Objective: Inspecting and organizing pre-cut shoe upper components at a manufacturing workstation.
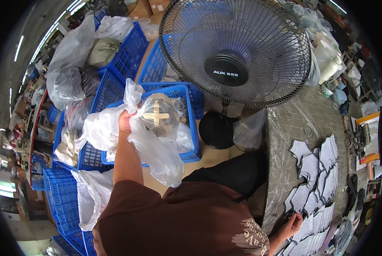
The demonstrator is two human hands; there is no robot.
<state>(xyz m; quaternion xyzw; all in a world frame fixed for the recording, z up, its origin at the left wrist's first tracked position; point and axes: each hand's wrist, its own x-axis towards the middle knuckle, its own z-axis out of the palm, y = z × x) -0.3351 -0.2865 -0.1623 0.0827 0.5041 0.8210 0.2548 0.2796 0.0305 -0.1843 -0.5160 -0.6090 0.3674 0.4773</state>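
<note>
At the person's eleven o'clock, a white plastic bag (154,155) bunches over a blue crate (194,147), the left hand (126,122) clenched round its gathered film, probably because slack plastic offers little else to grip. A round taped bundle (158,114) sits just beside (whether inside that plastic, one cannot tell). At three o'clock, the right hand (290,226) curls near grey cut pieces (312,170) on the surface (284,123); whether it pinches any is unclear. Toward one o'clock, a fan (227,70) faces the person, presumably for cooling.
</note>
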